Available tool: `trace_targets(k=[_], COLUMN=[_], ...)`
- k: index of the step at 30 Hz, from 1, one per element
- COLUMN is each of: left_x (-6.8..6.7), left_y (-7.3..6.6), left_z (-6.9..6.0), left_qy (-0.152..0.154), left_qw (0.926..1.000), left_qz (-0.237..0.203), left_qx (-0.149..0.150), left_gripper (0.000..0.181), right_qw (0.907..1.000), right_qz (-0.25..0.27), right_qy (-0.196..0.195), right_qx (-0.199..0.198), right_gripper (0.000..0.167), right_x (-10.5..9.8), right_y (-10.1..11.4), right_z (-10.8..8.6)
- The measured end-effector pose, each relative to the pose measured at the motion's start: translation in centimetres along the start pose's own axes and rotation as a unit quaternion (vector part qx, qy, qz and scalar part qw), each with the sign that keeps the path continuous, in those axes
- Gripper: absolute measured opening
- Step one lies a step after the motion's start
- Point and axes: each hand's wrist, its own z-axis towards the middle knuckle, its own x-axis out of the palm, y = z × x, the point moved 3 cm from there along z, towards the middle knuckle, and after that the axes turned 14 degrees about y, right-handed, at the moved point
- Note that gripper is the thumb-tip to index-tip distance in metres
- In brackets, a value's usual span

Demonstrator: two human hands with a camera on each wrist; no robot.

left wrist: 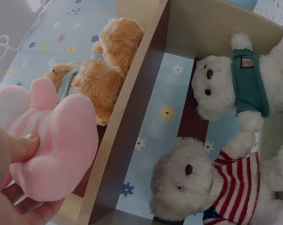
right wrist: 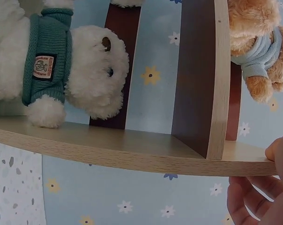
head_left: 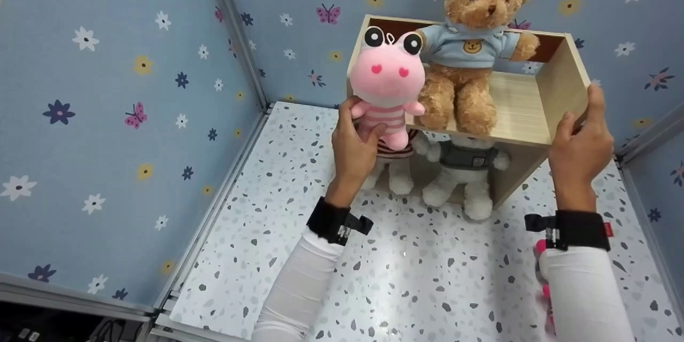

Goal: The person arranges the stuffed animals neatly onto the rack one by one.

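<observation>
My left hand (head_left: 352,149) grips a pink plush toy (head_left: 387,77) by its striped body, thumb in front. It has bulging black-and-white eyes and heart-shaped nostrils, and is held at the left end of the wooden shelf unit's upper level (head_left: 521,104). Beside it a brown teddy bear (head_left: 473,99) in a light blue top sits on that level. My right hand (head_left: 582,144) holds the unit's right side panel, thumb inside and fingers outside in the right wrist view. Below sit a white bear in a green sweater (left wrist: 249,84) and a white bear in a striped sweater (left wrist: 235,185).
The unit stands on a speckled white tabletop (head_left: 267,256). Flowered blue panels (head_left: 123,128) rise at the left, back and right. Small bright pink things (head_left: 541,246) lie partly hidden by my right sleeve.
</observation>
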Motion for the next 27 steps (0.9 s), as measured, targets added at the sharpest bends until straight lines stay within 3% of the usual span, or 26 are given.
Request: trace_targets(k=[6,12,19,27], left_x=[0.8,1.6,2.5,3.1], left_y=[0.2,0.4,0.5,0.5], left_z=[1.3,2.2,3.5,4.6], left_qy=[-0.008,-0.003,0.006,0.006], left_qw=[0.9999,0.9995,0.9979,0.9998], left_qz=[0.007,-0.024,-0.063,0.001], left_qx=[-0.009,-0.020,-0.013,-0.021], left_gripper=[0.066,0.068,0.067,0.066], right_qw=[0.9999,0.9997,0.9997,0.9998], right_qz=[-0.011,-0.011,-0.005,0.000], right_qy=[0.009,0.018,0.019,0.017], right_qx=[0.005,0.015,0.013,0.008], right_gripper=[0.053,0.054,0.054,0.052], right_x=[-0.1,-0.1,-0.2,-0.1], right_y=[-0.1,0.0,0.1,0.2], right_z=[0.0,0.1,-0.1,-0.2])
